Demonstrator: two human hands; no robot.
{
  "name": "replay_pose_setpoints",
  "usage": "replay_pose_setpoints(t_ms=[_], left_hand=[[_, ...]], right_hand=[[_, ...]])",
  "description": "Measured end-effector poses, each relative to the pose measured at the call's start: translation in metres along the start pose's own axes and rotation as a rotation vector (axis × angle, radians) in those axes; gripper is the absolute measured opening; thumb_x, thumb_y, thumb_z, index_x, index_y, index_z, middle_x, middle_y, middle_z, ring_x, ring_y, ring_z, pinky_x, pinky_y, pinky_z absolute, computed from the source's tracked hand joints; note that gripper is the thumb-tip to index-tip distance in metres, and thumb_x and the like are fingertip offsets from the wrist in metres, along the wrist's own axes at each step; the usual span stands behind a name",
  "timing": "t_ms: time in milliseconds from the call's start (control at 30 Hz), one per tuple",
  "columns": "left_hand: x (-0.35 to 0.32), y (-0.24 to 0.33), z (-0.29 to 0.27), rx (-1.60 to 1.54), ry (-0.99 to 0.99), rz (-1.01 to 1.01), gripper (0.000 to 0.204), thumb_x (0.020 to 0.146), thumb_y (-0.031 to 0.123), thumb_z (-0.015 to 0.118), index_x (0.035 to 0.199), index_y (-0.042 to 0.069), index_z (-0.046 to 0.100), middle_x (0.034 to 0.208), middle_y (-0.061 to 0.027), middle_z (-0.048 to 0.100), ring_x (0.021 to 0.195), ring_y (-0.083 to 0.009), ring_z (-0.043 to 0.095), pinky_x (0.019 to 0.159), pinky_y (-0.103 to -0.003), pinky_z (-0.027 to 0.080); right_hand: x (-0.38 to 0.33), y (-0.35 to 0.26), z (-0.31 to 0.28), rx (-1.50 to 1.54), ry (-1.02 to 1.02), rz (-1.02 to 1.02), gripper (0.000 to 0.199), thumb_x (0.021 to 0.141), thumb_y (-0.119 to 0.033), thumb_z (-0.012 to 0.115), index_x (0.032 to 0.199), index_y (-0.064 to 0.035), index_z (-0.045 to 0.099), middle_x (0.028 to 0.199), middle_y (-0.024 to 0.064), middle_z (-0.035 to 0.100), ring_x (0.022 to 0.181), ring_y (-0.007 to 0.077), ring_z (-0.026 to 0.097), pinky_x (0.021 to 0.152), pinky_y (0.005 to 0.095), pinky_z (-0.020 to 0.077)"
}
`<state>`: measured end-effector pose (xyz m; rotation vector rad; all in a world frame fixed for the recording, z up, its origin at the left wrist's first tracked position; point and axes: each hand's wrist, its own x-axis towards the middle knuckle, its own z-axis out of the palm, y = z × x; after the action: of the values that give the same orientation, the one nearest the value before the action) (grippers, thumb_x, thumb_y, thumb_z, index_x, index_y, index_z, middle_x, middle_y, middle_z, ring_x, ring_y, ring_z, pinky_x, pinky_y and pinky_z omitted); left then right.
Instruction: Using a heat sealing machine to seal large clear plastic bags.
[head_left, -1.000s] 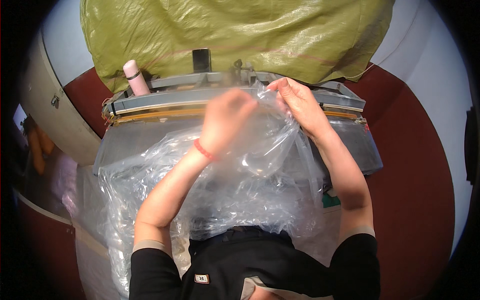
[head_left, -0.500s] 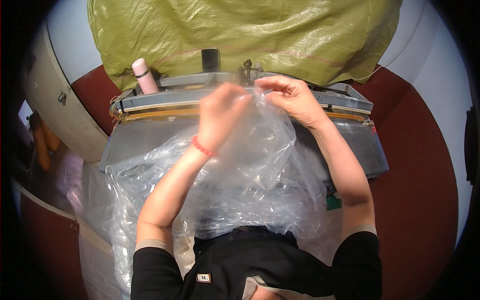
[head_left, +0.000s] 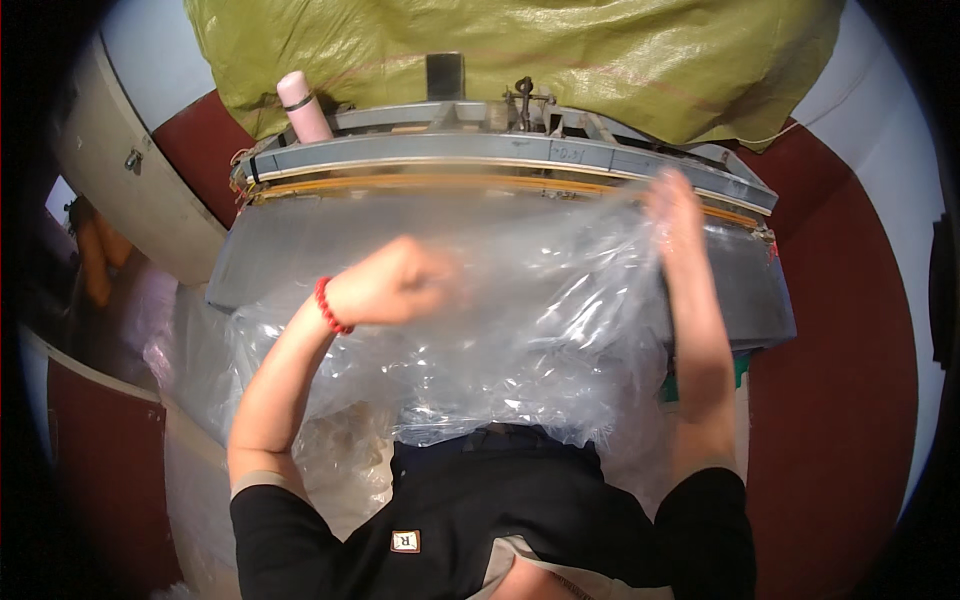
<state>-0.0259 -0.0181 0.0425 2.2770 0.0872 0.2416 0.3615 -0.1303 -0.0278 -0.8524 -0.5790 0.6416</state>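
Observation:
A large clear plastic bag (head_left: pixel 520 320) lies crumpled across the grey table of a sealing machine (head_left: pixel 300 250) in front of me. My left hand (head_left: pixel 400 280), with a red bead bracelet at the wrist, is closed on the plastic near the bag's left middle. My right hand (head_left: pixel 675 215) grips the bag's upper right edge close to the machine's long grey and orange sealing bar (head_left: pixel 480 165). The film is stretched between both hands. More loose clear plastic (head_left: pixel 330 460) hangs down at my lap.
A pink cylindrical bottle (head_left: pixel 303 105) stands at the machine's back left. An olive-green tarp (head_left: pixel 520 55) covers the wall behind. A beige cabinet door (head_left: pixel 130 190) is at the left. Dark red floor (head_left: pixel 850 330) runs along the right.
Both hands were together at the bag's top middle. They have since drawn apart, the left moving down and left, the right moving right, spreading the plastic wide.

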Motion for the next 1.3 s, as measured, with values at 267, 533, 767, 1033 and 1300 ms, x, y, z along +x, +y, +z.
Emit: replay_pose_setpoints(t_ms=[267, 533, 767, 1033, 1300], left_hand=[[-0.203, -0.106, 0.052, 0.416, -0.178, -0.778, 0.020, 0.072, 0.012, 0.061, 0.091, 0.009, 0.066, 0.089, -0.0141, 0.064, 0.084, -0.0334, 0.060, 0.075, -0.040, 0.048], [-0.380, -0.137, -0.114, 0.950, -0.394, -1.465, 0.035, 0.068, 0.022, 0.068, 0.102, 0.019, 0.067, 0.102, -0.0103, 0.064, 0.098, -0.0283, 0.060, 0.085, -0.037, 0.048], [-0.239, -0.018, -0.251, 1.669, 1.712, -0.167, 0.019, 0.089, 0.022, 0.051, 0.087, 0.005, 0.060, 0.074, -0.0132, 0.062, 0.065, -0.0249, 0.061, 0.058, -0.037, 0.046], [-0.217, -0.181, -0.062, 0.973, 0.763, -0.657, 0.052, 0.087, 0.038, 0.054, 0.128, 0.008, 0.045, 0.133, -0.0136, 0.044, 0.127, -0.0344, 0.035, 0.098, -0.042, 0.035], [-0.216, -0.278, -0.128, 0.705, 0.576, -1.192, 0.057, 0.084, 0.054, 0.047, 0.136, 0.034, 0.035, 0.149, -0.0007, 0.019, 0.136, -0.0364, 0.012, 0.098, -0.068, 0.017]], right_hand=[[-0.166, -0.172, -0.344, -1.389, 0.965, -0.391, 0.034, 0.091, -0.025, 0.048, 0.111, -0.0010, 0.060, 0.110, 0.0114, 0.061, 0.098, 0.0201, 0.056, 0.088, 0.0329, 0.0428], [-0.202, -0.250, -0.428, -1.563, 0.815, -0.299, 0.030, 0.094, -0.024, 0.045, 0.110, -0.0017, 0.058, 0.106, 0.0104, 0.062, 0.096, 0.0196, 0.055, 0.087, 0.0308, 0.0411], [-0.093, -0.164, -0.402, -1.613, 0.930, -0.102, 0.051, 0.090, -0.047, 0.045, 0.100, 0.0011, 0.058, 0.086, 0.0164, 0.062, 0.080, 0.0279, 0.057, 0.075, 0.0377, 0.0433], [-0.056, -0.122, -0.401, -1.812, 0.732, -0.146, 0.046, 0.093, -0.043, 0.042, 0.106, -0.0017, 0.057, 0.095, 0.0175, 0.062, 0.088, 0.0311, 0.059, 0.077, 0.0386, 0.0432], [-0.033, -0.104, -0.392, -2.039, 0.714, -0.127, 0.032, 0.093, -0.034, 0.040, 0.105, -0.0088, 0.054, 0.097, 0.0202, 0.061, 0.089, 0.0423, 0.056, 0.070, 0.0479, 0.0426]])
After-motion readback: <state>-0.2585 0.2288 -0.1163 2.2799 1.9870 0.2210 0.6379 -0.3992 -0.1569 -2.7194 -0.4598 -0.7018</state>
